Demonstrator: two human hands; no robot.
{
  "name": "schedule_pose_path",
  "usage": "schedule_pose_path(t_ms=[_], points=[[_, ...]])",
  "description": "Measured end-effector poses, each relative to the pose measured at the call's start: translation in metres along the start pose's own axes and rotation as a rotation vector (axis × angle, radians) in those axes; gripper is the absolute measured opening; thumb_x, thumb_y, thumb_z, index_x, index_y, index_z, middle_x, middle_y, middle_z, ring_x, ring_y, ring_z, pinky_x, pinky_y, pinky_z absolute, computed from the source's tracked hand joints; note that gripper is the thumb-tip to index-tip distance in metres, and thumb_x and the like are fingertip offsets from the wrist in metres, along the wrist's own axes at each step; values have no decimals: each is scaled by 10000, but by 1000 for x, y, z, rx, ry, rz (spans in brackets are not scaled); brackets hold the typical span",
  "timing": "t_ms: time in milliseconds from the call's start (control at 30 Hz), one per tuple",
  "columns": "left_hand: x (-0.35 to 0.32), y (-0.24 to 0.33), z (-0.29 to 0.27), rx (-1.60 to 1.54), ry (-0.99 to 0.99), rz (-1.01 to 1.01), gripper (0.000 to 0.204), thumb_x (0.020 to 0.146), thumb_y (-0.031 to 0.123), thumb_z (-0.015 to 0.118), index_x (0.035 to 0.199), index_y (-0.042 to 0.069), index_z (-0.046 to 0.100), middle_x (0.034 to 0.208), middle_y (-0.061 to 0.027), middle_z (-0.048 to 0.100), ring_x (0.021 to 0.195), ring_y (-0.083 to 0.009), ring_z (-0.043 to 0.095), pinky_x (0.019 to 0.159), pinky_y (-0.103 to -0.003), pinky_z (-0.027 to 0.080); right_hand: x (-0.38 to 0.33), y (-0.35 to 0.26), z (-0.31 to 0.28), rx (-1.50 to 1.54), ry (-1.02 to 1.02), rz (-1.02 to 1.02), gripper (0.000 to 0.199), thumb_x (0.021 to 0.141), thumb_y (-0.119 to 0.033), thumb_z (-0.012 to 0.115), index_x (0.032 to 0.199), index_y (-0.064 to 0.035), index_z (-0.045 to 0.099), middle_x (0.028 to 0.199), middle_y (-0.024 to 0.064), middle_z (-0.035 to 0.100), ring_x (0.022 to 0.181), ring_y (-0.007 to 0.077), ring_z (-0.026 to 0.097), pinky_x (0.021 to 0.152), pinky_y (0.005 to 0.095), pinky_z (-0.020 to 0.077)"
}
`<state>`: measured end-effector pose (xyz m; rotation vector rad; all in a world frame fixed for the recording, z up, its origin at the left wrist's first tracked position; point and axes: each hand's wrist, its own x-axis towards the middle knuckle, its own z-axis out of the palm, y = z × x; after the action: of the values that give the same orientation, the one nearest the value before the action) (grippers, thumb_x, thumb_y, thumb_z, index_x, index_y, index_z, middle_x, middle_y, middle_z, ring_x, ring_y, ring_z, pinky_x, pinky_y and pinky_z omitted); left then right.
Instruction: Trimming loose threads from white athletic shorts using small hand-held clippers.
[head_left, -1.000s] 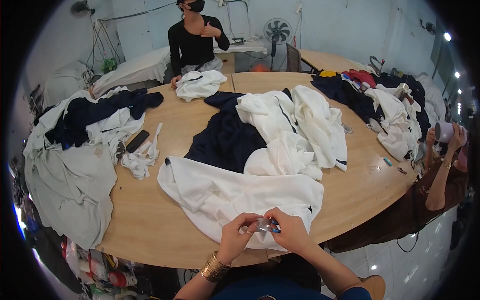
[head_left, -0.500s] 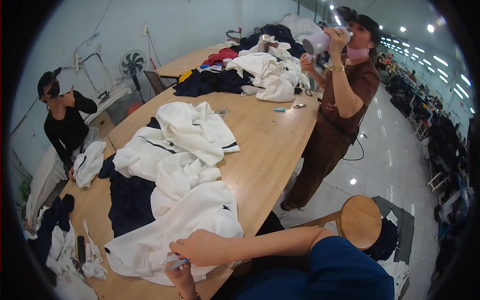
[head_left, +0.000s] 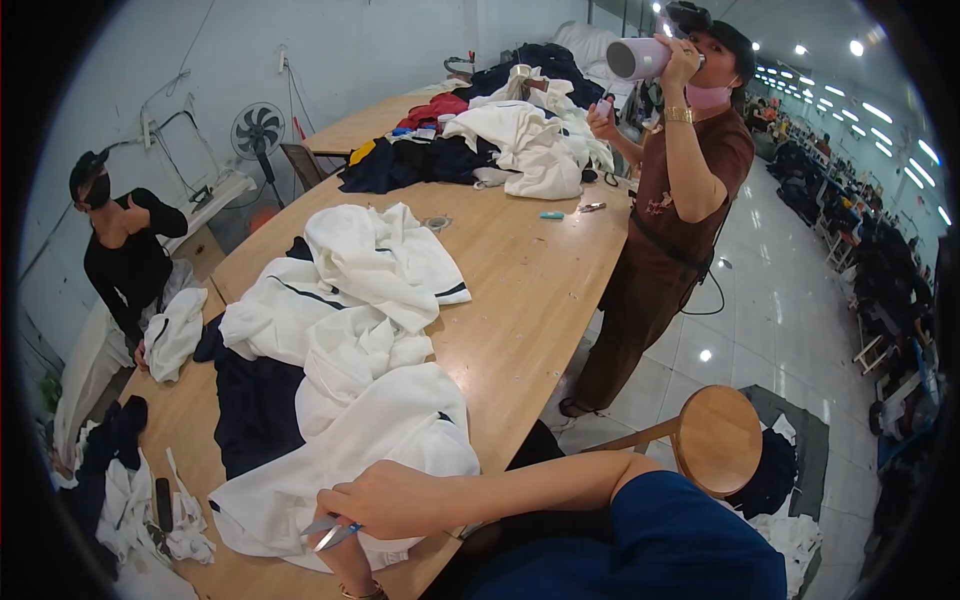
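A pair of small scissors (head_left: 334, 536) with bright blades and a bit of blue juts from under the curled fingers of my right hand (head_left: 390, 497), which is closed on it. My left hand (head_left: 346, 560) is just below and partly behind the blades, with a bracelet at its wrist. Its fingers are mostly covered by the right hand and the scissors, so its grip is not visible. Both hands are over a white garment (head_left: 270, 488) with a small dark patch at its corner. More white garments (head_left: 370, 255) and a navy garment (head_left: 255, 400) lie heaped beyond it.
The wooden table (head_left: 510, 300) curves away to a pile of white, navy and red clothes (head_left: 530, 140). A person in brown (head_left: 690, 170) drinks from a bottle (head_left: 640, 58) at its right edge; another in black (head_left: 125, 250) is at left. A round stool (head_left: 718, 440) stands at right.
My hands have shifted slightly left, and the scissors' blades now tip lower. The person at left has turned their head towards the table.
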<state>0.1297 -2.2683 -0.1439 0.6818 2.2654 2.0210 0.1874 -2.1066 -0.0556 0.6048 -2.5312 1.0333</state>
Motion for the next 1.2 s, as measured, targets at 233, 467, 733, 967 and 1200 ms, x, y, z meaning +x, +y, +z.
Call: schedule_pose_path(t_ms=[233, 467, 733, 967, 1200], points=[[-17, 6, -25, -653, 183, -392, 164, 883, 106, 516, 1000, -3, 553, 1008, -102, 591, 893, -183, 575, 781, -290, 477, -19, 5, -2, 210, -9, 373, 203, 763, -91, 599, 961, -81, 554, 766, 106, 625, 690, 258, 633, 602, 334, 483], [-23, 23, 4, -797, 176, -420, 122, 896, 106, 509, 906, -6, 557, 948, -49, 583, 708, -68, 436, 686, -212, 411, -38, -5, -20, 189, -35, 669, 394, 751, -206, 712, 1061, -72, 508, 754, 20, 513, 625, 100, 488, 578, 239, 425], [-23, 35, -10, -904, 83, -421, 158, 915, 167, 495, 801, 61, 522, 1283, -280, 423, 648, -54, 344, 704, -202, 403, -35, 0, 26, -171, -36, 377, 207, 803, -204, 638, 869, -36, 537, 631, 86, 544, 557, 238, 535, 485, 329, 390], [-26, 31, -10, -932, 32, -397, 189, 906, 203, 510, 808, 44, 536, 1296, -304, 392, 668, -66, 364, 738, -233, 406, -31, -2, 36, -300, -13, 308, 227, 797, -241, 641, 830, -51, 522, 634, 73, 553, 557, 223, 542, 483, 320, 400], [-26, 30, -9, -984, 26, -410, 133, 871, 120, 551, 830, 6, 606, 1239, -249, 482, 835, -95, 551, 772, -230, 444, -25, -4, 37, -294, -35, 339, 231, 808, -260, 627, 816, -57, 516, 626, 66, 553, 549, 218, 545, 479, 312, 399]])
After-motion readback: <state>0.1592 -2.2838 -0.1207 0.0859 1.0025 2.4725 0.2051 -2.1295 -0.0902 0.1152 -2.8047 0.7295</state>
